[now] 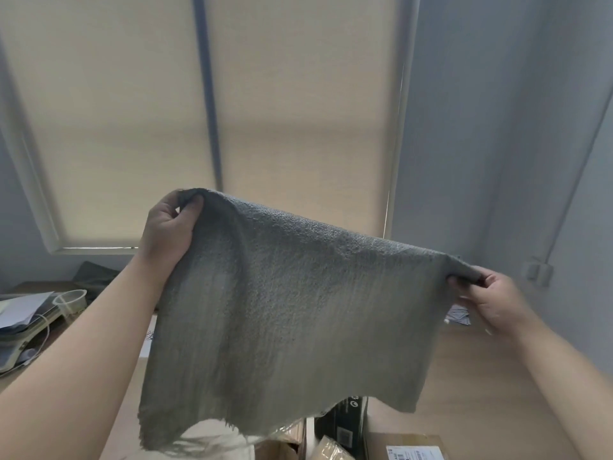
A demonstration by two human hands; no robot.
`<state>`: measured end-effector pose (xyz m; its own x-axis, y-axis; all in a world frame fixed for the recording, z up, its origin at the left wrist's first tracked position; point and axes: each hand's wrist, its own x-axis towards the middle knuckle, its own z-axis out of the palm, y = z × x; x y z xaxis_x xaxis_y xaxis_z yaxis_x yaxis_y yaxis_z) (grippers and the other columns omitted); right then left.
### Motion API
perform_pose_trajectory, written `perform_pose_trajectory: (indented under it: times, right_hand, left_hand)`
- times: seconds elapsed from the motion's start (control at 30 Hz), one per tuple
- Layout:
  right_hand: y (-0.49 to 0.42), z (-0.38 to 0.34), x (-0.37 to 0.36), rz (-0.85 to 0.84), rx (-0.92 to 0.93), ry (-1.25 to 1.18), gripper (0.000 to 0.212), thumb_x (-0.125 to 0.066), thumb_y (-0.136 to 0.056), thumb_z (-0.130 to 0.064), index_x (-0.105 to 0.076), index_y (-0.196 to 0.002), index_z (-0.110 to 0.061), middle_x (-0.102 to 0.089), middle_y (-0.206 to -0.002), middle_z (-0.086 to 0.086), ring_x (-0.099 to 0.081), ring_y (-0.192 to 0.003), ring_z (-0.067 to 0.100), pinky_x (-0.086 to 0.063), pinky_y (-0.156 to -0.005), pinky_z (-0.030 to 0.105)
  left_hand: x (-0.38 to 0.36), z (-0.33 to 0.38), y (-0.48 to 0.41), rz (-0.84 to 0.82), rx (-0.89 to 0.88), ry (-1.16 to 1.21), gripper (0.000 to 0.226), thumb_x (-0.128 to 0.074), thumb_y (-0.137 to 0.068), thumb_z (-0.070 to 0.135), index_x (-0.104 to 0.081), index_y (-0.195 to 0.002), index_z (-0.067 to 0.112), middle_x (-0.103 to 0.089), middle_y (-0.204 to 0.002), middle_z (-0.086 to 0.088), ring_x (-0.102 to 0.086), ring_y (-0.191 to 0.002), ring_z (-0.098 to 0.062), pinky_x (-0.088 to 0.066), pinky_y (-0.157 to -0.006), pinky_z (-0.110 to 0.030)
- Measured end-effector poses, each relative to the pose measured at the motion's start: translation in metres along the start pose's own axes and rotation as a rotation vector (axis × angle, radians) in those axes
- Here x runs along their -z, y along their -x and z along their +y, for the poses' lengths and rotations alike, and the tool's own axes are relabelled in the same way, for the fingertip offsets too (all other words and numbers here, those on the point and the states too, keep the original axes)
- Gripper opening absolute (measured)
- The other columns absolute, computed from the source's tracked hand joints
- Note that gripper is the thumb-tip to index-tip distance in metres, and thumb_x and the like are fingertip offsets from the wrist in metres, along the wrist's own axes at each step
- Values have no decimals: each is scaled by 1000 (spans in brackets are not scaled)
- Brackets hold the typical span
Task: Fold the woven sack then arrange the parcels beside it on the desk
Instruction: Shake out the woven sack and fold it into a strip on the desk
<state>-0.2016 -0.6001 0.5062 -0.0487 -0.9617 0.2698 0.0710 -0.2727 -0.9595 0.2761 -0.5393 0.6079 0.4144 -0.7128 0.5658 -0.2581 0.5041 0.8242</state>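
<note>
A grey woven sack (282,310) hangs in the air above the wooden desk (471,376), held up by its top edge. My left hand (169,227) grips the top left corner, fingers curled round the cloth. My right hand (491,300) pinches the top right corner, lower than the left. The frayed bottom edge of the sack dangles over the parcels at the front: a black box (345,423), a brown cardboard box with a white label (404,446), and a white plastic-wrapped parcel (215,436), partly hidden by the sack.
At the left sit stacked papers (23,310), a clear plastic cup (69,300) and a white cable. A dark cloth (96,273) lies at the back left. A beige roller blind covers the window behind. A wall socket (537,272) is at the right.
</note>
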Motion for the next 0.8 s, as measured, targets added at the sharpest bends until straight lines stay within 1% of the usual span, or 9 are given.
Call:
perform_pose_trajectory:
  times: [0.2, 0.27, 0.37, 0.47, 0.53, 0.63, 0.67, 0.73, 0.8]
  right_hand:
    - [-8, -37, 3, 22, 83, 43, 70, -85, -35, -75, -77, -91, -33, -76, -90, -14, -68, -85, 0, -57, -78, 18]
    - [-9, -41, 1, 56, 96, 159, 61, -75, -52, -80, -74, -94, -35, -75, -91, -15, -66, -88, 1, -56, -80, 21]
    - [-15, -37, -1, 123, 111, 377, 19, -52, -101, -41, -65, -98, -28, -70, -100, -5, -61, -101, 16, -48, -94, 38]
    - [-17, -31, 1, 162, 105, 568, 23, -46, -105, -29, -64, -115, -20, -68, -112, 4, -59, -109, 23, -42, -97, 39]
    - [-17, -31, 2, 198, 85, 624, 26, -48, -104, -27, -64, -118, -12, -67, -112, 7, -58, -107, 22, -40, -92, 34]
    - [-15, -36, 2, 243, 37, 646, 27, -52, -102, -30, -66, -109, -8, -69, -108, 12, -61, -102, 27, -41, -86, 35]
    - [-13, -39, 1, 263, 22, 634, 27, -53, -101, -32, -67, -104, -8, -71, -107, 15, -62, -98, 28, -41, -84, 36]
    - [-8, -47, 0, 308, -44, 553, 29, -59, -98, -33, -67, -96, -5, -71, -99, 16, -60, -86, 25, -42, -76, 33]
    - [-5, -53, 1, 254, -218, 265, 37, -66, -94, -34, -69, -101, 2, -73, -87, 14, -67, -72, 24, -54, -67, 31]
  left_hand:
    - [6, -17, 7, -34, 75, 55, 20, -57, -101, 19, -68, -86, 26, -68, -65, 15, -61, -59, 1, -51, -53, -15]
    - [4, -24, 8, -54, 124, 54, 16, -58, -101, 20, -68, -89, 25, -69, -73, 8, -62, -65, -7, -54, -56, -20]
    - [0, -36, 7, -82, 272, 2, 7, -57, -101, 18, -61, -107, 17, -69, -101, -10, -61, -77, -15, -54, -67, -24]
    - [4, -44, 10, -166, 523, -12, 35, -64, -97, 19, -54, -129, 10, -66, -126, -18, -66, -87, -21, -56, -76, -35]
    - [8, -37, 19, -289, 675, 43, 59, -79, -85, 22, -48, -136, 19, -66, -125, -11, -71, -83, -20, -59, -61, -34]
    - [16, -37, 26, -446, 684, 103, 99, -100, -42, 20, -54, -128, 36, -73, -107, -3, -75, -72, -16, -56, -49, -30]
    - [18, -38, 28, -460, 670, 125, 96, -99, -43, 15, -56, -126, 39, -73, -102, -6, -74, -69, -16, -56, -48, -31]
    - [17, -43, 33, -430, 667, 187, 72, -80, -69, 0, -61, -129, 36, -71, -103, -8, -70, -69, -16, -56, -49, -30]
    - [14, -50, 39, -376, 683, 213, 53, -64, -85, -9, -67, -128, 21, -73, -97, -6, -68, -67, -13, -55, -52, -25]
